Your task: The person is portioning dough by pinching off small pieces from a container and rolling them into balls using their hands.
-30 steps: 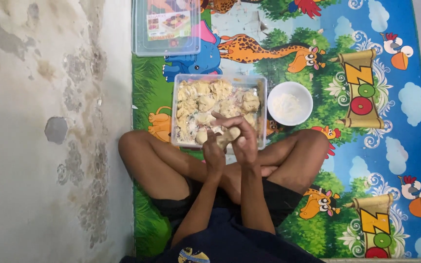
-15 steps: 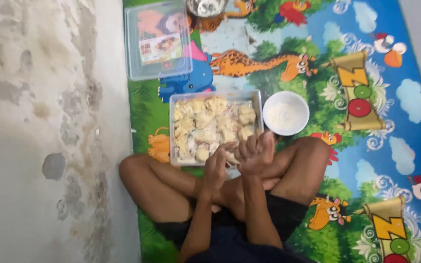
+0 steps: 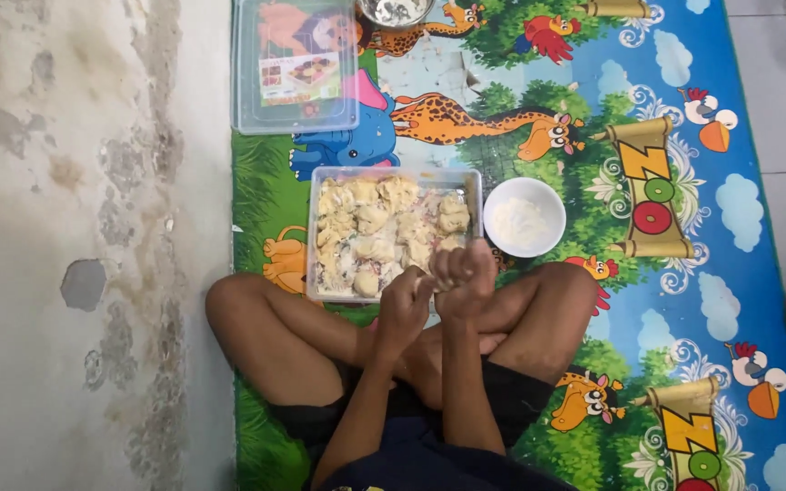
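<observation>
A person sits cross-legged on a colourful animal-print floor mat [image 3: 684, 300], seen from above; the left hand [image 3: 404, 305] and right hand [image 3: 466, 277] are pressed together above the knees, fingers curled, though whether they grip anything between them cannot be told; just beyond the hands lies a clear rectangular container [image 3: 393, 177] filled with pale dough pieces [image 3: 384, 232]; beside the right hand stands a white bowl [image 3: 524, 216]; well beyond the hands lies a clear plastic lid [image 3: 295, 65]; a stained wall [image 3: 75, 227] runs along the left.
</observation>
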